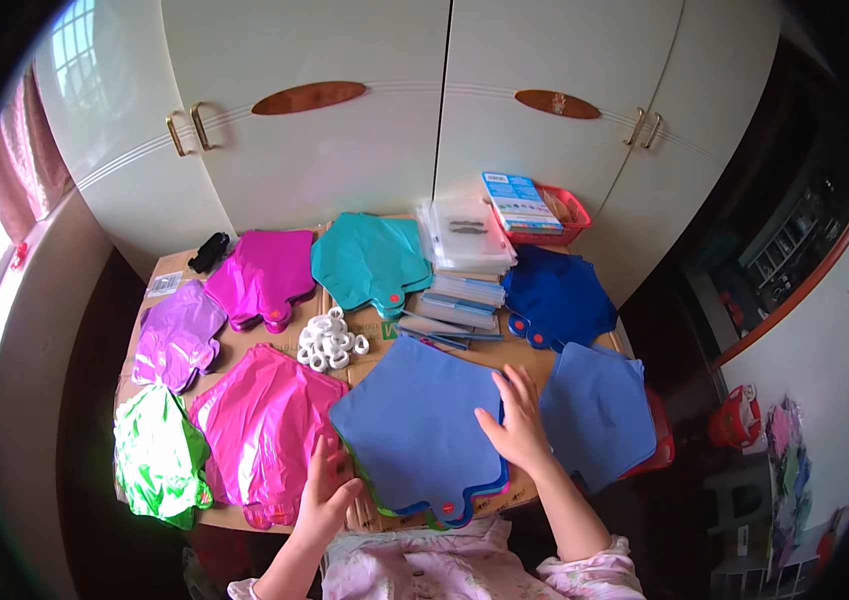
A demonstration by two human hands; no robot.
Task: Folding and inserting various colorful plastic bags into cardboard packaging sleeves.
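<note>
A blue shaped sheet (419,425) tops a stack in front of me, its rounded tab with a red dot pointing toward me. Green, dark blue and pink edges peep out beneath it. My right hand (516,425) rests at the stack's right edge, fingers spread. Beside the lower left edge is my left hand (324,500), thumb and fingers apart, partly over a shiny pink sheet pile (264,425). Neither hand grips anything. Another blue sheet pile (599,415) lies to the right.
Behind are purple (179,335), magenta (262,275), teal (369,260) and dark blue piles (564,295); shiny green (159,450) lies left. White rings (327,342), flat packs (456,305), clear bags (464,235) and a red basket (576,225) share the cardboard-covered table. White cabinets (314,160) stand behind.
</note>
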